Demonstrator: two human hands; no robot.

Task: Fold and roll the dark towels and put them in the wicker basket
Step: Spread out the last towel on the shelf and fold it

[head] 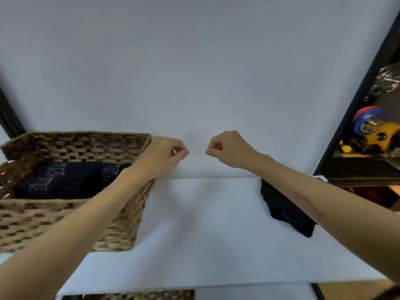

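While curled hands (164, 154) (227, 150) hover, seemingly empty, rolled towels (71, 180) fill woven basket (65, 224).

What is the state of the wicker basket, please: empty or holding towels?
Holding towels: dark rolled towels lie inside the wicker basket, below its rim.

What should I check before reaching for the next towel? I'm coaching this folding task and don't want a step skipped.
1. Both hands free: left hand and right hand are curled and raised over the table, nothing visibly held. Ok.
2. Towel waiting: a dark towel lies crumpled on the white table, partly under the right forearm. Ok.
3. That towel folded or rolled: not ok.
4. Room in the wicker basket: rolled dark towels sit inside; free space cannot be told.
5. Basket within reach: it sits right beside the left forearm. Ok.
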